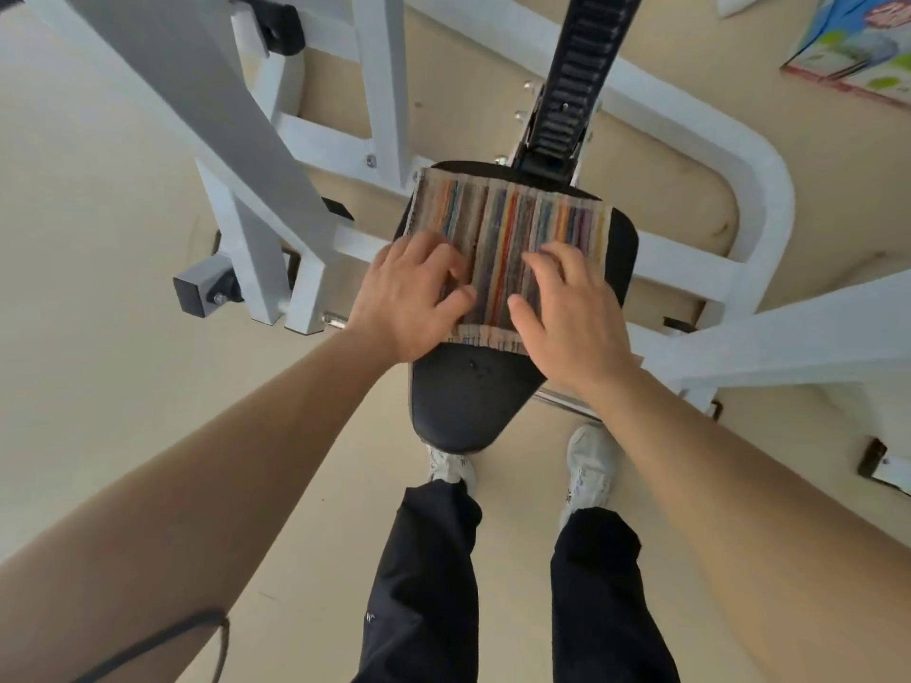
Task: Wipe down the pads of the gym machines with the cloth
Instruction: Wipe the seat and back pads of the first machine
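The head view looks straight down on one black padded vinyl seat (468, 401), wide at the far end and narrowing toward the person. One multicoloured striped woven cloth (508, 239) lies spread flat over the seat's far half, its stripes running away from the person and its near fringe crossing the seat just beside the wrists. Two bare hands press on it. The left hand (409, 298) lies palm down on the cloth's near left corner, fingers slightly curled and spread, gripping nothing. The right hand (567, 308) lies flat and open on the near right part, fingers extended, thumb pointing inward.

The seat belongs to a white painted steel machine frame (315, 199) whose square tubes cross on the left and curve round on the right. One black ribbed adjustment track (577, 91) rises from the seat's far edge. The floor (98, 239) is plain beige. A colourful mat (858, 41) shows at the top right corner.

Below the seat stand two white trainers (589, 465) and two black trouser legs (434, 584).
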Demonstrator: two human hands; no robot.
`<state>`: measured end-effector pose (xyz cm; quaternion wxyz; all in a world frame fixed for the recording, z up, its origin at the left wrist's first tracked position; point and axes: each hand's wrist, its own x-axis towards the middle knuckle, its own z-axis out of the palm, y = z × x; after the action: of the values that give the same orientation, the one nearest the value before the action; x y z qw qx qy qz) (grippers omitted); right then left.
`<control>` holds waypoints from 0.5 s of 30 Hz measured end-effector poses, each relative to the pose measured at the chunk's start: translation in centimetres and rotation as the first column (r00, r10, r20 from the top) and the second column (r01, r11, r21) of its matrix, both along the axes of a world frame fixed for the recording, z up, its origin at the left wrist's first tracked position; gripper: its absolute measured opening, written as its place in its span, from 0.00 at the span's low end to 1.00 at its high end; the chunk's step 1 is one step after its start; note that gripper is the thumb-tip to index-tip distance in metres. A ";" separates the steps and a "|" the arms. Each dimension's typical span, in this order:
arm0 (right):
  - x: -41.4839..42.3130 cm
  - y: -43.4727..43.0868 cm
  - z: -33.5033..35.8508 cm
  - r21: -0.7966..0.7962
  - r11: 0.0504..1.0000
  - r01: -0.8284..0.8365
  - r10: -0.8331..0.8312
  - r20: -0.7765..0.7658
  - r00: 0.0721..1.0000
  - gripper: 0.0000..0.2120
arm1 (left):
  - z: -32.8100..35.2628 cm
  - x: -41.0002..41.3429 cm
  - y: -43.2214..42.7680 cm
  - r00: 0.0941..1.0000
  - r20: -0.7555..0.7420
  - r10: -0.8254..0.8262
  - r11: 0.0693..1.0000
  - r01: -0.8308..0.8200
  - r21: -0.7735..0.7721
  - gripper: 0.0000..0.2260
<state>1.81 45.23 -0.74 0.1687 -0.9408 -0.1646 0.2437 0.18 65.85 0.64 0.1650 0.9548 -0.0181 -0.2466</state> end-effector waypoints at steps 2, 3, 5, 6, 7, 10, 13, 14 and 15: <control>0.8 1.4 -2.2 -0.063 0.997 -0.043 0.039 -0.071 0.997 0.30 | -2.4 1.2 -0.8 0.999 0.005 -0.037 0.998 0.036 0.047 0.25; 1.2 2.0 -3.3 -0.108 0.992 -0.069 0.058 -0.096 0.994 0.31 | -3.7 1.8 -1.2 0.998 -0.030 -0.057 0.994 0.060 0.094 0.27; 2.1 2.7 -5.1 -0.172 0.982 -0.077 0.068 -0.056 0.996 0.32 | -5.9 3.1 -1.6 0.994 -0.049 -0.096 0.980 0.103 0.171 0.29; 2.8 2.9 -5.7 -0.190 0.979 -0.073 0.070 -0.020 0.997 0.31 | -6.7 3.9 -1.4 0.994 -0.031 -0.106 0.976 0.110 0.186 0.29; 3.9 3.2 -6.3 -0.198 0.978 -0.071 0.074 0.007 0.997 0.31 | -7.4 5.0 -1.2 0.994 -0.004 -0.112 0.976 0.111 0.190 0.29; 7.1 3.7 -7.4 -0.203 0.977 -0.066 0.071 0.019 0.997 0.31 | -8.4 8.2 -0.5 0.992 0.017 -0.128 0.979 0.123 0.164 0.29; 6.9 4.0 -7.0 -0.197 0.979 -0.048 0.050 0.007 0.999 0.32 | -8.2 8.3 -0.5 0.992 0.021 -0.126 0.977 0.120 0.175 0.29; 5.6 4.0 -6.3 -0.195 0.979 -0.053 0.053 -0.004 0.999 0.32 | -7.6 7.2 -0.5 0.992 0.016 -0.124 0.978 0.120 0.169 0.30; 3.8 3.7 -5.6 -0.193 0.979 -0.069 0.069 -0.005 0.998 0.32 | -7.0 5.7 -0.5 0.992 0.009 -0.126 0.979 0.123 0.165 0.30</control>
<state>5.66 48.97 -6.36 0.0679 -0.9467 -0.1729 0.2632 5.86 65.39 -6.31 0.0700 0.9645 -0.0589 -0.2477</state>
